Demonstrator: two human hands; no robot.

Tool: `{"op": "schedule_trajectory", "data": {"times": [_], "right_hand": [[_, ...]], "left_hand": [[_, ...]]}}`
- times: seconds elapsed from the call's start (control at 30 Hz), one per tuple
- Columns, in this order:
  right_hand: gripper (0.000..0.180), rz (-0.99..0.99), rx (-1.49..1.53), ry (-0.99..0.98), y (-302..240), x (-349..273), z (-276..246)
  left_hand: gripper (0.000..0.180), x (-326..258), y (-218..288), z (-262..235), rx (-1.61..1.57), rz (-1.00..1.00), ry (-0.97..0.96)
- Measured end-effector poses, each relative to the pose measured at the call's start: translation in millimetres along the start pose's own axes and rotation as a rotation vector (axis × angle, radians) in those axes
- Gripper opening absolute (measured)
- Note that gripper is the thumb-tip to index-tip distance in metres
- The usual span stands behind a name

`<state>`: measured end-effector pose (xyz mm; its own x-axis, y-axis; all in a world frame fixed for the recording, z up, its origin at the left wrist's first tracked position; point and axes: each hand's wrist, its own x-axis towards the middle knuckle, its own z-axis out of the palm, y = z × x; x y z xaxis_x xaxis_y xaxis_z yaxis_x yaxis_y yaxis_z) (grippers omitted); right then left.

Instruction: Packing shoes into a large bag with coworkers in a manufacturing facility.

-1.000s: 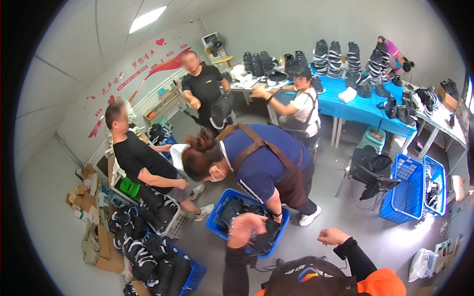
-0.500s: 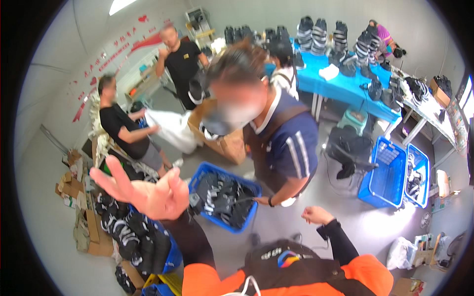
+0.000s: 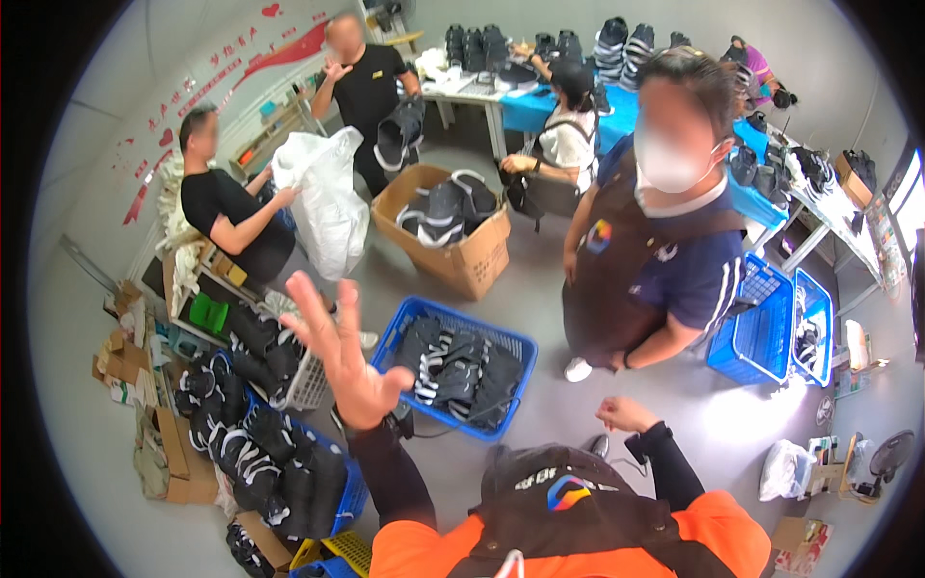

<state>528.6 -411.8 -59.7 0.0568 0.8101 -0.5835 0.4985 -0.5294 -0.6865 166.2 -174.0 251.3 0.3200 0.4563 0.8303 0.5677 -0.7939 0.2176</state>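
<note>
Left hand (image 3: 339,358) raised, fingers spread wide, empty, above the blue basket (image 3: 405,323) of black shoes (image 3: 461,371). Right hand (image 3: 621,414) low, loosely curled, holding nothing, near a standing person (image 3: 665,222).

1. Left hand (image 3: 339,358): raised in front of the body, palm open and facing forward, fingers (image 3: 306,301) spread and pointing up and to the left, thumb out to the right; it holds nothing.
2. Left forearm: in a black sleeve, rising from the lower edge to the wrist.
3. Right hand (image 3: 624,414): held low and near the torso, fingers loosely curled, nothing seen in its grip.
4. Right forearm: black-sleeved, bent at the elbow, coming in from the orange shoulder.
</note>
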Motion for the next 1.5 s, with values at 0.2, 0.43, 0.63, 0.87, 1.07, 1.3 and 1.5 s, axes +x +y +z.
{"op": "schedule_trajectory", "data": {"times": [0.2, 0.43, 0.63, 0.87, 1.07, 1.3, 1.5], "right_hand": [[0.029, -0.008, -0.021, -0.064, -52, 81, 79], [0.033, -0.111, -0.175, -0.196, -140, 136, 95], [0.034, -0.135, -0.261, -0.196, -153, 184, 81], [0.034, -0.213, -0.191, -0.081, -188, 218, 63], [0.033, -0.153, -0.084, 0.048, -204, 212, 44], [0.032, -0.051, 0.027, 0.230, -247, 211, 63], [0.031, -0.009, 0.126, 0.232, -316, 249, 134]], "left_hand": [[0.099, -105, -140, 40, 0.037, -0.237, -0.447], [0.093, -391, -251, 79, -0.286, -0.754, -1.223], [0.085, -393, -240, 95, -0.328, -1.043, -1.405], [0.065, -346, -257, 133, -0.300, -0.942, -1.231], [0.056, -314, -270, 195, -0.530, -0.828, -1.241], [0.055, -300, -315, 209, -0.741, -0.693, -1.350], [0.058, -316, -429, 157, -0.640, -0.595, -1.436]]}}
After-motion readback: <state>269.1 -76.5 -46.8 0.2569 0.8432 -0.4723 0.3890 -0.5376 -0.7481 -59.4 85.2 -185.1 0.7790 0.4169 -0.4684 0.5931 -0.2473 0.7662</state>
